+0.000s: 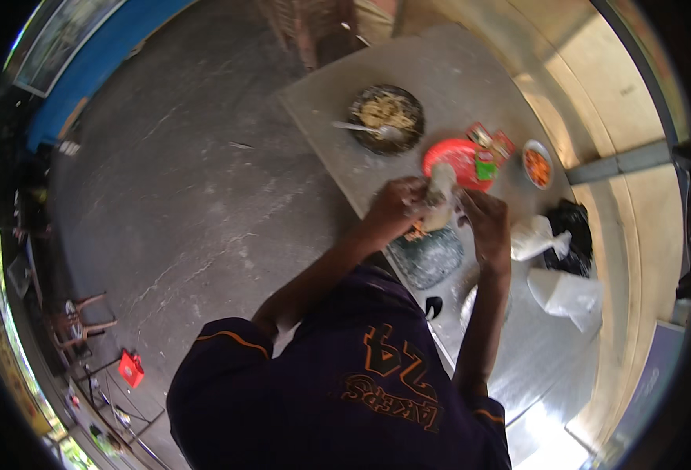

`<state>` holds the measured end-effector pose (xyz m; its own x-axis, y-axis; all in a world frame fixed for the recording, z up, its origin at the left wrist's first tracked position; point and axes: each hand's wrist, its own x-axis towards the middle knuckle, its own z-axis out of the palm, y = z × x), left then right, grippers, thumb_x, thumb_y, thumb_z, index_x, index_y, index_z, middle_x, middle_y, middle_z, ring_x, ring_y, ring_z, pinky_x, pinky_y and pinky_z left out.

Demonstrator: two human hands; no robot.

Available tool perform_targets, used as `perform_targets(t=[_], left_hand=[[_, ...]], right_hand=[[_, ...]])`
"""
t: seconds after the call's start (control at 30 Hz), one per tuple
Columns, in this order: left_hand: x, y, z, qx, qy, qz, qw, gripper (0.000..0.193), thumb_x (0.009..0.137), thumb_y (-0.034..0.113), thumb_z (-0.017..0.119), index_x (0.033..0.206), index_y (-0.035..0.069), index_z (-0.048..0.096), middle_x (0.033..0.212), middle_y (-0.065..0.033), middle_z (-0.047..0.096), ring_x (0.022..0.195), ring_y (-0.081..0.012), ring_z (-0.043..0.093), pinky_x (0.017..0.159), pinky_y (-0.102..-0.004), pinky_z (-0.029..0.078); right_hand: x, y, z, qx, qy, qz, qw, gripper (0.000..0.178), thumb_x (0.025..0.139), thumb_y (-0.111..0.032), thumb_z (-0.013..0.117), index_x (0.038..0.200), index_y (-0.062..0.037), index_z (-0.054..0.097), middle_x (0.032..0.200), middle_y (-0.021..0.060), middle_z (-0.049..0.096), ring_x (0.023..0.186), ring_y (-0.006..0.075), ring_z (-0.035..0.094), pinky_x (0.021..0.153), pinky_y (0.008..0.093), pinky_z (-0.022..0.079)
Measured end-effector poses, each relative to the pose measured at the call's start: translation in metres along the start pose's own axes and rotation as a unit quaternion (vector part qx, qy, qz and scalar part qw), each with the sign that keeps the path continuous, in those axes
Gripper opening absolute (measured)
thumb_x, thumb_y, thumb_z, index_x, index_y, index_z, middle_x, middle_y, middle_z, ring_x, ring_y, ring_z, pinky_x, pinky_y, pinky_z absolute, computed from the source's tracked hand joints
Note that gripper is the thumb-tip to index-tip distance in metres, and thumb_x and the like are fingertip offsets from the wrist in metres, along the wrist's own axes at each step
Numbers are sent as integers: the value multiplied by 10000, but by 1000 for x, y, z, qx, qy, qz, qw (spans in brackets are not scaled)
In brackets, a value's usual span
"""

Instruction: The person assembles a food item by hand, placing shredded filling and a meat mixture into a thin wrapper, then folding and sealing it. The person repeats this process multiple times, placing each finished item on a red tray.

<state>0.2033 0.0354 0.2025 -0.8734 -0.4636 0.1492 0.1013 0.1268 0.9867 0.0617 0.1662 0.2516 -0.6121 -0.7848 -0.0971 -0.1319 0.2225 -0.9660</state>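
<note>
Pale flour-dusted elongated dough piece [441, 192] sat between my left hand [400, 208] and right hand [486, 223], overlapping the near edge of the red round plastic plate [461, 160] in view. Long axis pointed roughly plateward. Left was nearer, fingers pinching its left side; right fingertips bent in by its right side, couldn't tell if gripping. Dark flour-dusted flat board [433, 262] lay on my side of the plate.

Dough [440, 193] between left hand [398, 207] and right hand [486, 222], plate [442, 154] beyond, bowl [367, 142] left of plate.
</note>
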Motion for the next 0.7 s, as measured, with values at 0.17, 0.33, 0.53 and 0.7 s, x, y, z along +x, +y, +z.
perform_targets(t=[0.17, 0.33, 0.53, 0.7], left_hand=[[-20, -4, -7, -254, 35, -138, 957, 338, 898, 108, 713, 1196, -32, 632, 1069, -74, 702, 969, -107, 651, 827, -282, 533], [-36, -8, -6, -142, 59, -88, 984, 297, 904, 134, 711, 1143, -35, 656, 1014, -91, 698, 874, -98, 637, 755, -274, 527], [-50, -7, -1, -111, 59, -87, 988, 266, 915, 133, 683, 1121, -34, 660, 921, -80, 676, 839, -99, 633, 684, -275, 525], [-70, -18, 19, -100, 69, -84, 989, 253, 922, 139, 676, 1107, -34, 658, 945, -69, 669, 837, -105, 640, 672, -276, 530]], right_hand=[[-1, 24, 25, 59, -20, 40, 997, 192, 954, -122, 636, 1010, 40, 722, 806, 0, 668, 681, 61, 543, 628, 228, 428], [-16, 38, 40, 108, -14, 42, 993, 198, 965, -128, 632, 1049, 31, 715, 871, -4, 674, 745, 53, 539, 673, 227, 424], [-33, 49, 51, 152, -9, 22, 988, 178, 998, -139, 578, 987, -10, 701, 799, -39, 589, 698, 46, 451, 631, 234, 353], [-52, 71, 49, 196, 14, 24, 980, 142, 988, -97, 580, 940, -11, 683, 825, -35, 586, 712, 49, 444, 649, 243, 349]])
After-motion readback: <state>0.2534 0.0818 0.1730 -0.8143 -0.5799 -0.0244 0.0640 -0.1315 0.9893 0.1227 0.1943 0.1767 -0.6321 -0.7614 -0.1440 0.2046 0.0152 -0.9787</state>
